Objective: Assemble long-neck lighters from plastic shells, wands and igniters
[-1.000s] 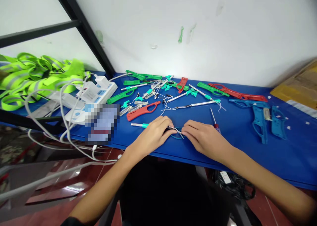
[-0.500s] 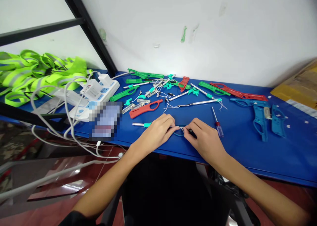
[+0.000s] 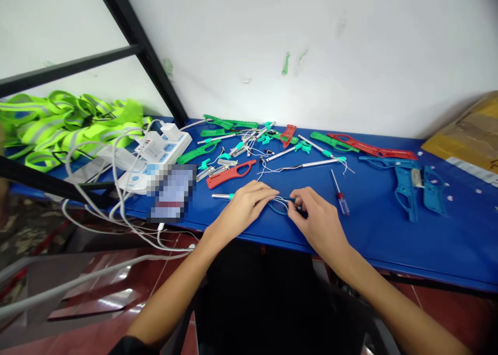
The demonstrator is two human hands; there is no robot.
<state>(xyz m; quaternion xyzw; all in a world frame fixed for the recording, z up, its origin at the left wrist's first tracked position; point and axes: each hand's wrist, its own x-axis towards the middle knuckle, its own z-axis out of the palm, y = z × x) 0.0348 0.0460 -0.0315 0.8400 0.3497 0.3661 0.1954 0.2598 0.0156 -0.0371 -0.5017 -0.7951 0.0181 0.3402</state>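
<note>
The left hand (image 3: 249, 203) and right hand (image 3: 318, 215) clamp their grips on a blue lighter shell (image 3: 277, 210) near the worktop (image 3: 375, 230) edge, with room between screwdriver (image 3: 343, 203) and blue half-shell (image 3: 406, 185).

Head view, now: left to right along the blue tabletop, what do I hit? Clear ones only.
Neon-yellow strap pile → pixelated screen → left hand → right hand → screwdriver → blue plastic shells → cardboard box at the far right edge.
</note>
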